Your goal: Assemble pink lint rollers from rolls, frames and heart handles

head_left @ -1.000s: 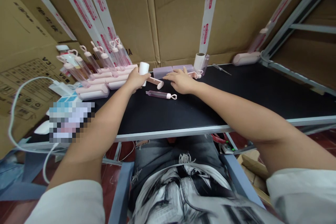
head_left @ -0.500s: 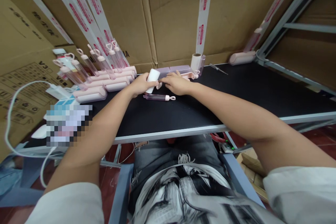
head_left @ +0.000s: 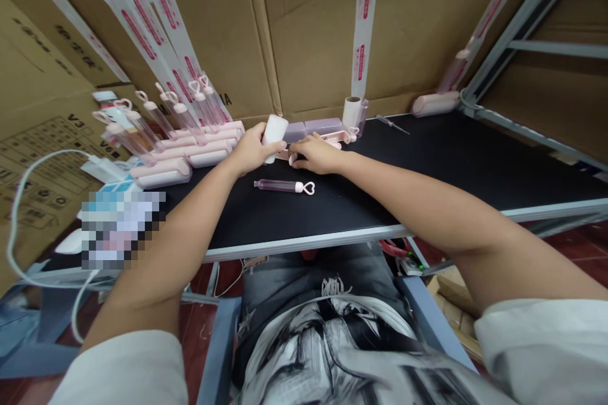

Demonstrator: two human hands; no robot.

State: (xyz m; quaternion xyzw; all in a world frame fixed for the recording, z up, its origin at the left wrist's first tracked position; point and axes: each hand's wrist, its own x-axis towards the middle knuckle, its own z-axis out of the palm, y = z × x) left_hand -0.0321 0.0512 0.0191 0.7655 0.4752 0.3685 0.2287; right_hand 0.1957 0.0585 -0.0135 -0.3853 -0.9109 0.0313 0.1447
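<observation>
Closed round a white cylindrical roll [head_left: 276,131], the left hand [head_left: 249,152] holds it tilted toward the back edge of the black bench [head_left: 427,177]; the right hand [head_left: 317,155], apart from the pale pink plastic holder [head_left: 282,155] a second ago, now pinches its end. Beyond the bench's left edge, brown cardboard [head_left: 47,158] reads "V3" and "V6".

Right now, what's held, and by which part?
Left grip: white roll, by its lower half. Right grip: at the rounded end of the pink roller frame; can't tell if held.
</observation>
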